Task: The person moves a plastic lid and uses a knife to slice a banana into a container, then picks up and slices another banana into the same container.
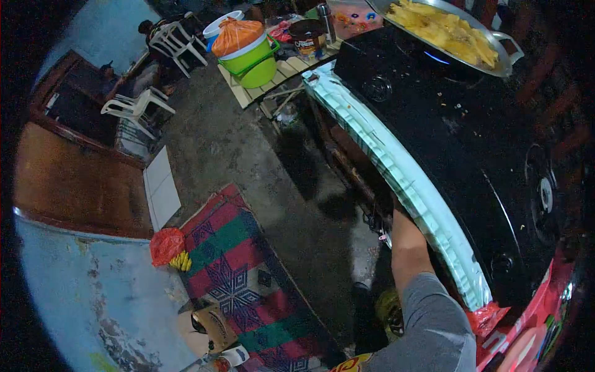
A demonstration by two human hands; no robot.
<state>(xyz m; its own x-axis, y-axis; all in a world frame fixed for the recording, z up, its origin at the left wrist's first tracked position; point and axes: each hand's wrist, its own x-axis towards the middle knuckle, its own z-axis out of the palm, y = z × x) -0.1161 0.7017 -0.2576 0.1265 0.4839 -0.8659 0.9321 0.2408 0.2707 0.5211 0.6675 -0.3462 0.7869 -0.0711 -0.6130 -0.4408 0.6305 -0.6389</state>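
My right forearm [409, 251], below a grey sleeve [437, 310], reaches in under the table's edge. The hand itself is hidden beneath the pale mint frilled table cover [387, 149], so what it touches does not show. Above it lies a black stove top [446, 136] with crumbs scattered over it. At its far end a wide metal pan [505, 65] holds yellow pieces of food [443, 31] in oil, with a blue flame [437, 57] under it. My left hand is out of view.
A slatted bench [238, 90] bears a green bucket [254, 65] topped by an orange bag, and a dark tub [308, 38]. White plastic chairs [139, 108] stand far left, near a seated person. A patterned mat [232, 279], a red bag [167, 247] and a carton [214, 328] lie on the floor.
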